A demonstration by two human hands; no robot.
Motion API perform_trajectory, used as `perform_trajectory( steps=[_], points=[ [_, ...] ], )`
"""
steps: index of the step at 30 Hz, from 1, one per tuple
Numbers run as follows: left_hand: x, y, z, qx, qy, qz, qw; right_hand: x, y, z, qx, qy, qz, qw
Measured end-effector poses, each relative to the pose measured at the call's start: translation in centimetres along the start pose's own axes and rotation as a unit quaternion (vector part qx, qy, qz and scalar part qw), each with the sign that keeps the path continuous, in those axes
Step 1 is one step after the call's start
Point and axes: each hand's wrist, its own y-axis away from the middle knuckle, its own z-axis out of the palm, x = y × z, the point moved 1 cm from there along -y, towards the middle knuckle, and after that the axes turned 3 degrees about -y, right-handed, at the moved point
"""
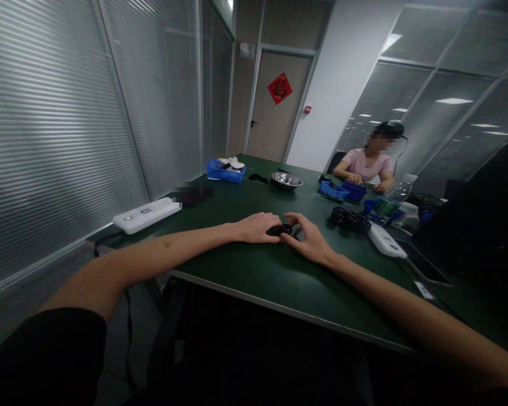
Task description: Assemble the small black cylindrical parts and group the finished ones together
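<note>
Near the middle of the green table, a small black object (285, 229) with a rounded shape lies between my two hands. What kind of thing it is cannot be made out. My left hand (260, 227) is closed over its left end, palm down and low on the tabletop, with the fingertips partly hidden. From the right, my right hand (308, 239) curls around the other end. Its thumb touches the object's near side, while the index finger arches above it. A metal bowl (287, 180) stands beyond both hands.
Black coiled items (349, 219), a plastic bottle (390, 202), a white device (386, 241) and a tablet (423, 263) lie right. Another white device (147, 215) is left. Blue baskets (225, 172) stand farther back. Across the table sits a person (369, 163) in pink.
</note>
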Motion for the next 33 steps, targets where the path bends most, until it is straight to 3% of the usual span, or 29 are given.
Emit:
perform_trajectory(
  steps=[4,13,20,29,33],
  points=[
    [0.02,-0.02,-0.02,-0.003,0.003,-0.003,1.0,0.06,-0.01,0.02,0.014,0.007,0.006,1.0],
    [0.06,-0.06,0.0,-0.005,-0.007,-0.005,1.0,-0.09,0.12,-0.09,-0.016,-0.021,-0.015,1.0],
    [0.15,0.03,-0.18,-0.003,-0.003,0.0,1.0,-0.05,-0.03,0.04,0.004,-0.01,0.004,1.0],
    [-0.11,-0.09,0.21,0.004,-0.008,0.003,1.0,-0.15,0.12,-0.16,-0.029,-0.028,-0.019,0.999],
    [0.0,-0.05,0.14,0.002,-0.007,0.001,1.0,0.0,0.03,-0.01,-0.008,-0.017,-0.01,1.0]
  ],
)
